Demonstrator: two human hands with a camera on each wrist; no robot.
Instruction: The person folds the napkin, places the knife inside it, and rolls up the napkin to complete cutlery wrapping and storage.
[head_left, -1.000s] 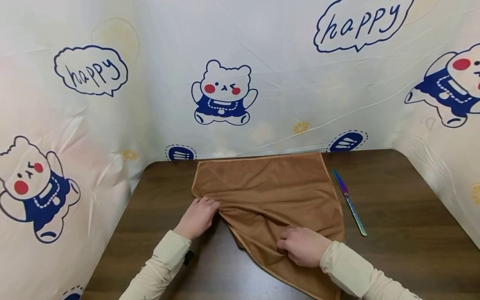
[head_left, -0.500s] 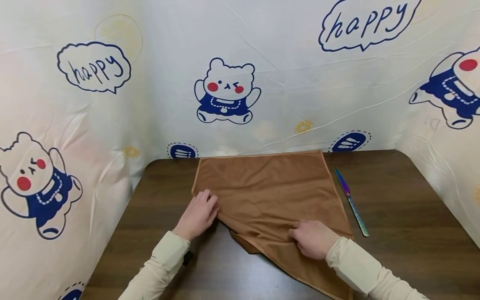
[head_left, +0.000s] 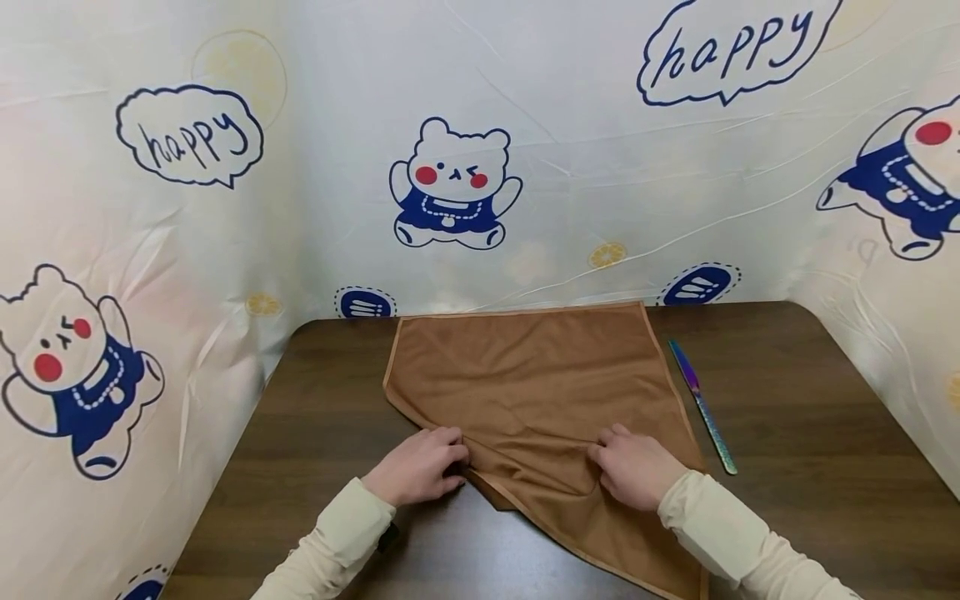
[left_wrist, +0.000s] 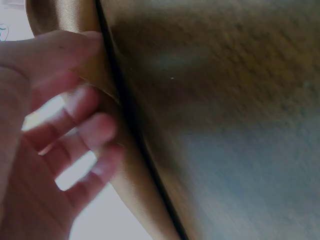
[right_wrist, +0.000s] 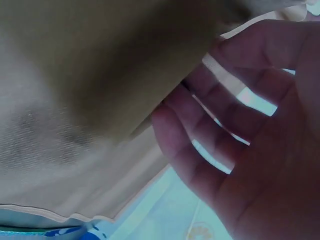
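A brown cloth with a stitched, lighter border lies spread over the table, its near left edge slanting and partly folded under. At that slanted edge is my left hand. In the left wrist view its thumb lies against the cloth's edge, while the other fingers are loosely bent and spread, blurred. On the right part of the cloth, my right hand pinches a fold, and creases run from it. The right wrist view shows its fingers curled at this fold; the fingertips are partly hidden.
A rainbow-coloured table knife lies on the dark wooden table, to the right of the cloth. A white curtain printed with bears stands behind the table and along both sides.
My left hand has moved right and nearer along the slanted edge, leaving the cloth's left corner uncovered. My right hand has shifted slightly right, drawing the cloth along.
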